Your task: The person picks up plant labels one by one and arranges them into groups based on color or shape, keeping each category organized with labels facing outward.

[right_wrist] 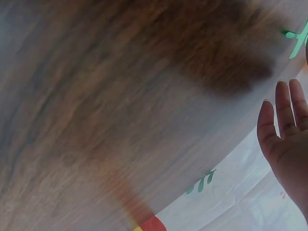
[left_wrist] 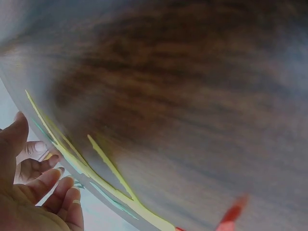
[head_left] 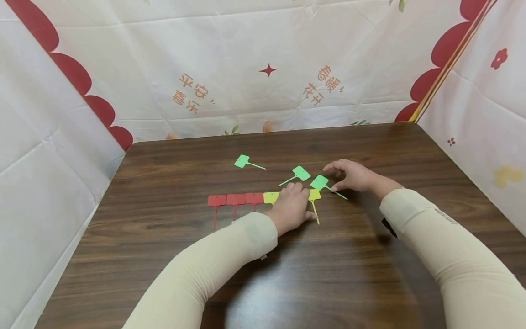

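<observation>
My left hand [head_left: 291, 205] rests over a row of yellow tags, hiding the middle of it. One yellow tag [head_left: 270, 197] shows left of the fingers, and another yellow tag [head_left: 314, 195] sticks out to the right, its stem beside my thumb. In the left wrist view, that hand [left_wrist: 36, 187] has loosely bent fingers apart from its thumb. My right hand [head_left: 354, 176] is at a green tag [head_left: 319, 182], thumb tip at its stem and the other fingers spread above the table. The right wrist view shows fingers [right_wrist: 285, 108] extended, with the green tag [right_wrist: 299, 41] partly visible.
Three red tags [head_left: 236, 199] lie side by side, continuing the row to the left, stems toward me. Behind the row are a second green tag [head_left: 302, 173] and a third green tag [head_left: 242, 161]. The brown wooden table [head_left: 164, 256] meets printed white cloth [head_left: 246, 45] at its back edge.
</observation>
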A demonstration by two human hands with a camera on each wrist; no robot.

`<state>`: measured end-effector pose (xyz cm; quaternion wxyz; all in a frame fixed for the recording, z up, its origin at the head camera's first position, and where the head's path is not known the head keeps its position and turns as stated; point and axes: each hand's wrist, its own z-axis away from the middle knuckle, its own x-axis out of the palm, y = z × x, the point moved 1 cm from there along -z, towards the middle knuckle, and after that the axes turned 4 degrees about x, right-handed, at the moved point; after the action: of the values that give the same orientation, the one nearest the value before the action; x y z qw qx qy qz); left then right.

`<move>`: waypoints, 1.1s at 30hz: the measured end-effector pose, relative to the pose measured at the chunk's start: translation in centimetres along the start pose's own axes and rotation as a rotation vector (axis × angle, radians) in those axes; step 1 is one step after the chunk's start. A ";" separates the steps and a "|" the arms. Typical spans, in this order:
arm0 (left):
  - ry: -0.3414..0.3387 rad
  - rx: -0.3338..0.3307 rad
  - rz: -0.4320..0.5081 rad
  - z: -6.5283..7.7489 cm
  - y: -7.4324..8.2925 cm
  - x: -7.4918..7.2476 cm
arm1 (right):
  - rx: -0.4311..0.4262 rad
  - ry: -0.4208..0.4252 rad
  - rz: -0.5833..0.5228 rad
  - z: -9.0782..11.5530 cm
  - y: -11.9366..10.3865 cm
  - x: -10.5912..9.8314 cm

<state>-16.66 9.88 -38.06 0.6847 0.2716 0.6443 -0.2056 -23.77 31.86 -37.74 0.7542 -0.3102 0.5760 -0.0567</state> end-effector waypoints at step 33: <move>0.000 -0.044 -0.056 -1.1 0.7 0.5 | -0.001 -0.056 -0.037 -0.9 0.1 0.8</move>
<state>-16.99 11.18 -38.54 0.6845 0.2386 0.6560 -0.2104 -24.36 31.23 -38.56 0.7685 -0.3228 0.5489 -0.0618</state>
